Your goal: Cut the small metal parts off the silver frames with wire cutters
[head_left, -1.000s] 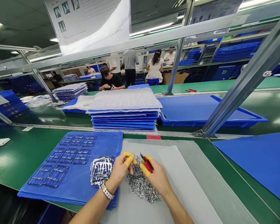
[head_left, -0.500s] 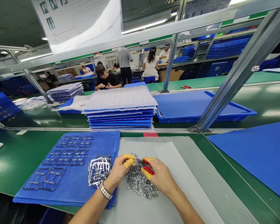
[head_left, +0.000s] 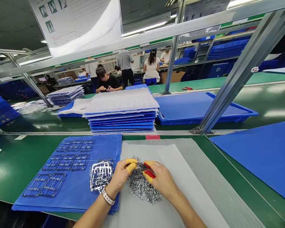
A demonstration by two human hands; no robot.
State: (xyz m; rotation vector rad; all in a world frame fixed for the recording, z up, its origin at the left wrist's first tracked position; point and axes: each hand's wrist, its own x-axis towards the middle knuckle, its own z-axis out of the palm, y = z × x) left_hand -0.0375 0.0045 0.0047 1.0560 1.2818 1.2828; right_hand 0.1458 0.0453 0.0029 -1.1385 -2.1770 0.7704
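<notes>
A heap of small shiny metal clasps or links (head_left: 143, 185) lies on the pale sheet (head_left: 171, 202). Above its far edge, my left hand (head_left: 121, 174), with yellow finger covers, is closed in a pinch; whatever is between the fingertips is too small to name. My right hand (head_left: 162, 177) is wrapped round red-handled pliers (head_left: 150, 173), whose jaws point toward the left fingertips. To the left, a pile of shiny metal frames (head_left: 101, 175) lies on a blue board (head_left: 80, 190). Several dark wire frames (head_left: 65, 162) are laid out in rows on that board.
Beyond a metal rail stand a stack of blue boards and white sheets (head_left: 122, 114) and a blue tray (head_left: 204, 106). A slanted metal post (head_left: 237, 76) rises at right, near a blue sheet (head_left: 258, 152). Across the bench, a person in black (head_left: 109, 82) works.
The view has shifted slightly. Both hands stay almost in place over the heap, the pliers still in my right hand.
</notes>
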